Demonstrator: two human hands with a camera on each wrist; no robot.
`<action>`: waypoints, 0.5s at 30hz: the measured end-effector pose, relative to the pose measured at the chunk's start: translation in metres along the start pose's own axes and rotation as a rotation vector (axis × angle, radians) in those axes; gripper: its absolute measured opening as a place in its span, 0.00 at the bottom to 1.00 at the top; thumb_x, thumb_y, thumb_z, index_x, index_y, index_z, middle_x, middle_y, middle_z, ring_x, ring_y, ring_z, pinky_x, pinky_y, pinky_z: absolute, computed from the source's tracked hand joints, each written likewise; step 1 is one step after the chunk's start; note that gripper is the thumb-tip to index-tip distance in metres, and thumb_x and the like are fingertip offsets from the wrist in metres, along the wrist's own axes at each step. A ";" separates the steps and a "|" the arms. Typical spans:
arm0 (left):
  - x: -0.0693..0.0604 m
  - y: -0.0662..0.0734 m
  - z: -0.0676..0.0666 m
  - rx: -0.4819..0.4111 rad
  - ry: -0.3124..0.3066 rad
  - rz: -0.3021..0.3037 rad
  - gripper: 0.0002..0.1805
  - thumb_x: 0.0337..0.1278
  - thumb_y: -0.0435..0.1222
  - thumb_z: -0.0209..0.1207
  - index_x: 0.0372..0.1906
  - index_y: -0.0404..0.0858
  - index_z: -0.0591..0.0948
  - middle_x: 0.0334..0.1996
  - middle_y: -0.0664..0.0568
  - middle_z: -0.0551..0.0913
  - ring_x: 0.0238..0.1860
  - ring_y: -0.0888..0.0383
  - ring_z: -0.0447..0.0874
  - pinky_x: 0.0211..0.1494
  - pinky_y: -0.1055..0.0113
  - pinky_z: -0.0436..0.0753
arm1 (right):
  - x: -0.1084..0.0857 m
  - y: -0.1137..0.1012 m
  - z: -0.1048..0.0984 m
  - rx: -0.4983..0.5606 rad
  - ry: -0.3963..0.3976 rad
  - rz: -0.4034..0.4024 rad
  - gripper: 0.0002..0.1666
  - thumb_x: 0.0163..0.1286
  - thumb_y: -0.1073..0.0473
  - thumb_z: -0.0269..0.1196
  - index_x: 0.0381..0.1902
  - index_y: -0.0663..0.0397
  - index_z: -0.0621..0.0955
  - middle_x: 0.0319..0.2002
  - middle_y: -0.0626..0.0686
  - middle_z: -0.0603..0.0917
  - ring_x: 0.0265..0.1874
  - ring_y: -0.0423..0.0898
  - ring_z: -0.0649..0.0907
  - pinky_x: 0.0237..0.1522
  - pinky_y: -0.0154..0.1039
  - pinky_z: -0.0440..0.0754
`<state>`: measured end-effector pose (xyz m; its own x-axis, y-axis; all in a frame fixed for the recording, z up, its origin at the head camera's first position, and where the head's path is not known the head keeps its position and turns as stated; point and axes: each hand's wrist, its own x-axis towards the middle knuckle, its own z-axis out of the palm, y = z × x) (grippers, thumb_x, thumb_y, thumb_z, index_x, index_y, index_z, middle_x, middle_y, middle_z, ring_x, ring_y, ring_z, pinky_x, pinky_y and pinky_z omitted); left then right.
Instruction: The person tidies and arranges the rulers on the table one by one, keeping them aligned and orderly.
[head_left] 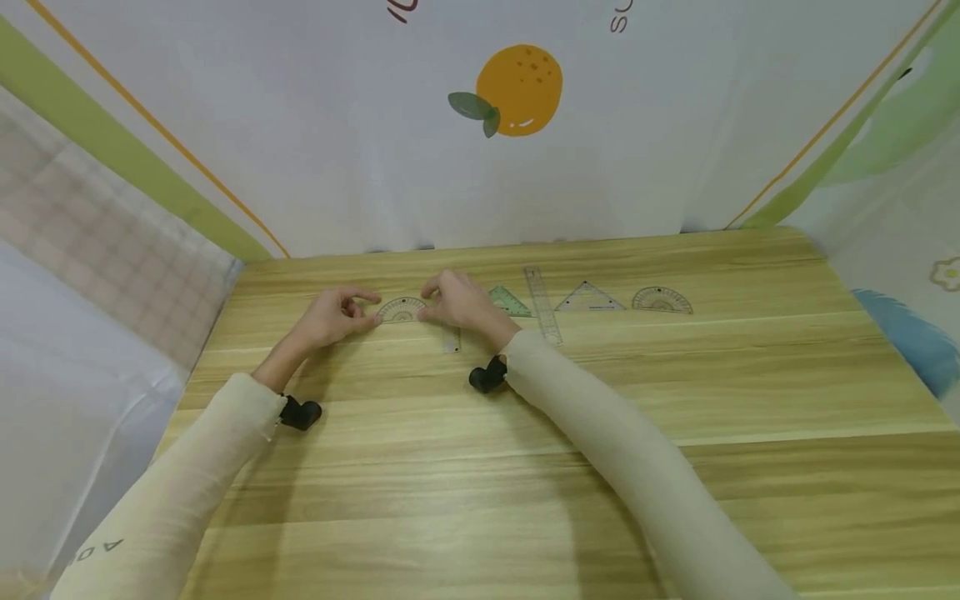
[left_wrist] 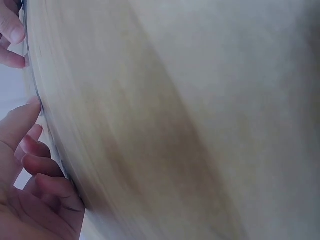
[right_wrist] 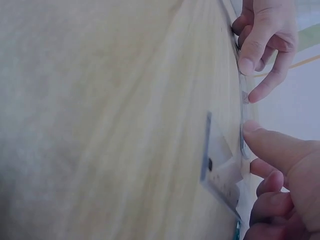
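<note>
A clear protractor (head_left: 402, 310) lies flat near the table's back edge, between the two hands. The thumb of the left hand (head_left: 333, 318) touches its left corner, with the index finger stretched out above. At the opposite corner is the thumb of the right hand (head_left: 461, 300), its index finger reaching over the upper right side. In the right wrist view the protractor (right_wrist: 243, 112) appears edge-on, with fingertips at both ends. Beneath the right hand lies a clear piece (head_left: 451, 342), mostly hidden; its corner looks straight-edged, and the right wrist view shows it (right_wrist: 220, 165) close up.
Right of the hands lie a green set square (head_left: 510, 302), a clear ruler (head_left: 542, 304) set lengthwise, a clear set square (head_left: 589, 298) and a second protractor (head_left: 661, 300), in a row. Behind the wooden table (head_left: 420, 467) hangs a white curtain (head_left: 337, 125) with a printed orange.
</note>
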<state>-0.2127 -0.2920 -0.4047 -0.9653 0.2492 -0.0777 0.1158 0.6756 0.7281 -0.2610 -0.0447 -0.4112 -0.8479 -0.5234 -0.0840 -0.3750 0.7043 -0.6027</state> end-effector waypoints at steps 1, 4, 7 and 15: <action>0.000 0.000 0.000 -0.006 0.000 -0.001 0.21 0.64 0.32 0.68 0.59 0.28 0.81 0.27 0.43 0.80 0.23 0.59 0.70 0.25 0.70 0.68 | 0.000 0.000 0.000 -0.002 -0.005 0.002 0.27 0.67 0.46 0.72 0.60 0.52 0.84 0.60 0.51 0.82 0.54 0.48 0.80 0.52 0.46 0.78; 0.000 0.001 0.001 -0.009 -0.003 0.003 0.21 0.64 0.31 0.68 0.60 0.27 0.80 0.27 0.43 0.80 0.23 0.59 0.70 0.24 0.70 0.68 | 0.000 -0.002 -0.001 -0.008 -0.017 0.005 0.28 0.67 0.46 0.73 0.60 0.52 0.84 0.62 0.51 0.81 0.59 0.49 0.78 0.55 0.48 0.77; 0.000 0.001 0.001 -0.003 -0.009 -0.003 0.22 0.65 0.32 0.68 0.60 0.28 0.80 0.27 0.44 0.80 0.24 0.59 0.71 0.24 0.70 0.68 | 0.001 -0.004 -0.002 -0.011 -0.032 0.006 0.27 0.66 0.47 0.73 0.60 0.51 0.84 0.61 0.51 0.81 0.54 0.49 0.80 0.52 0.46 0.78; 0.001 -0.001 0.000 0.012 -0.018 0.007 0.22 0.65 0.32 0.67 0.61 0.29 0.80 0.27 0.45 0.80 0.24 0.58 0.71 0.24 0.69 0.68 | 0.002 -0.008 -0.003 -0.012 -0.053 -0.016 0.23 0.67 0.50 0.73 0.57 0.53 0.86 0.45 0.51 0.84 0.30 0.43 0.75 0.33 0.36 0.71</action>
<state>-0.2134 -0.2923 -0.4055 -0.9602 0.2661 -0.0851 0.1253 0.6822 0.7203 -0.2611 -0.0500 -0.4046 -0.8208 -0.5590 -0.1171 -0.3927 0.7012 -0.5951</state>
